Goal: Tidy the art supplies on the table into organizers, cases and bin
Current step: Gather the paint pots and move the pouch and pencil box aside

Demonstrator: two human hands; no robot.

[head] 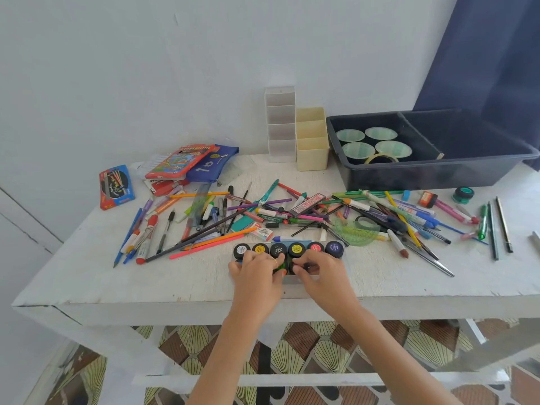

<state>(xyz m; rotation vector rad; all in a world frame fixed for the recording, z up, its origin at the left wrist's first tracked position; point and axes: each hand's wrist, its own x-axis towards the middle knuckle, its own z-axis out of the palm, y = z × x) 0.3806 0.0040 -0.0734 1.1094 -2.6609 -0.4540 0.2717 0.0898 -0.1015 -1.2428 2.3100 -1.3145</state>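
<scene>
Black paint pots (287, 249): left hand (257, 271) and right hand (321, 271) each grip one.

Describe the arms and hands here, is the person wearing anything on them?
Both forearms are bare down to the frame's edge: no sleeves, watch or bracelet in view. The left hand wears a thin gold-coloured ring on one finger; the right hand shows none. A left fingertip looks orange, perhaps polish, too small to be sure.
</scene>
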